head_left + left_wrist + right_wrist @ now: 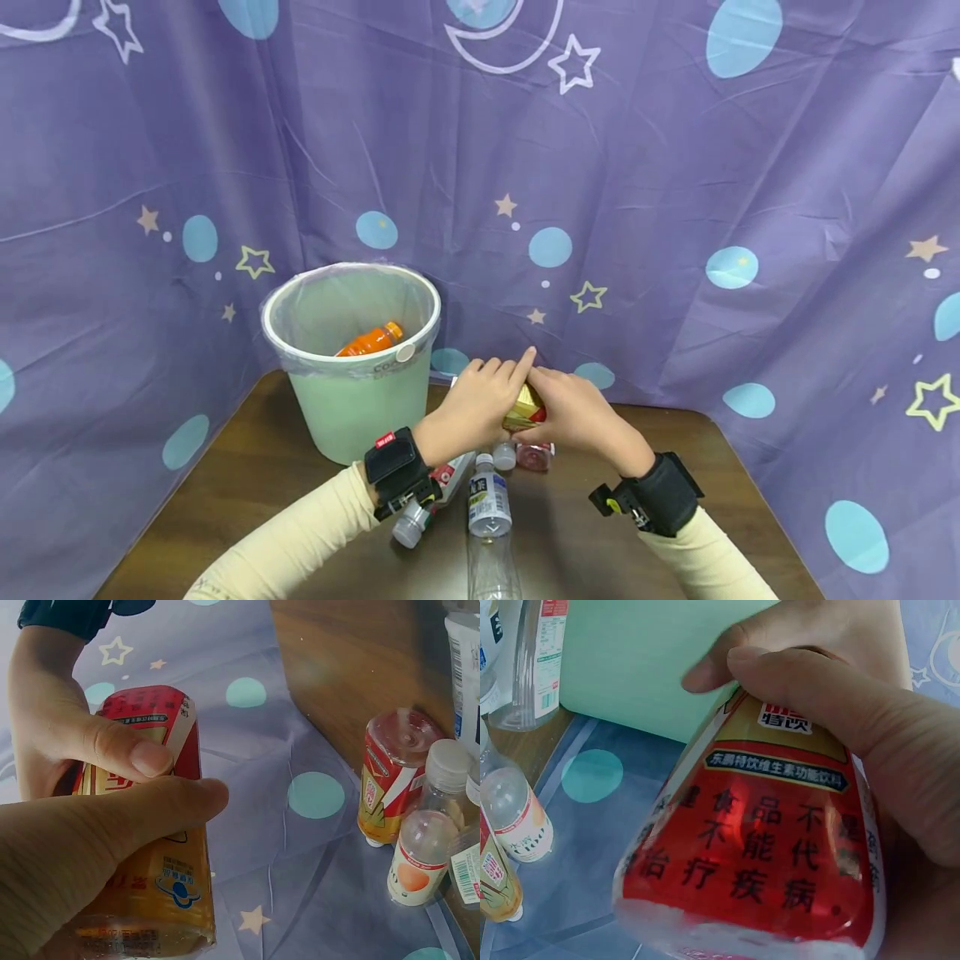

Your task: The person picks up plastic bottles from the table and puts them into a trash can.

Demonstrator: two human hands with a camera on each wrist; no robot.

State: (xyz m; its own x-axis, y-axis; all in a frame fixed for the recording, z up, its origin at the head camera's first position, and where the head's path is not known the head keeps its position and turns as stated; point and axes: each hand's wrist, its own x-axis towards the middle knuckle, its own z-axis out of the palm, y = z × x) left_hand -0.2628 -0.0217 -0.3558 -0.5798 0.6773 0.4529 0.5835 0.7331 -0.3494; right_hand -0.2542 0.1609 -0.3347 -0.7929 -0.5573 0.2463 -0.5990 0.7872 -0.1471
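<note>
The head camera looks forward and down from above onto the brown wooden tabletop [247,475], from some distance, and it sees both hands, the left hand [468,408] and the right hand [573,412], before the purple star-patterned cloth [675,208]. The left wrist camera sits very near, behind the left thumb, and looks along the tabletop edge. The right wrist camera is also very close, facing the pale green plastic bin [645,660]. All three views share the red and gold labelled plastic bottle [154,847].
</note>
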